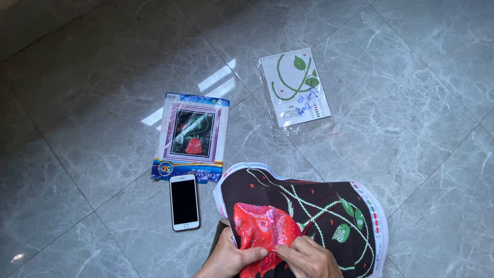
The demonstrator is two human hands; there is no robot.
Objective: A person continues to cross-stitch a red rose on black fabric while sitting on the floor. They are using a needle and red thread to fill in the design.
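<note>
A black embroidery cloth [314,206] with a red rose, green stems and leaves lies over my lap at the bottom of the head view. My left hand [231,256] grips its lower left part, thumb on the red rose area. Beside it, my right hand [307,258] pinches the cloth just right of the rose, fingers closed. Whether a needle is between the fingers is too small to tell.
On the grey marble tile floor lie a white-framed phone [184,202] with a dark screen, a kit package [192,136] picturing the framed rose, and a pattern sheet in a clear sleeve [297,87] farther out.
</note>
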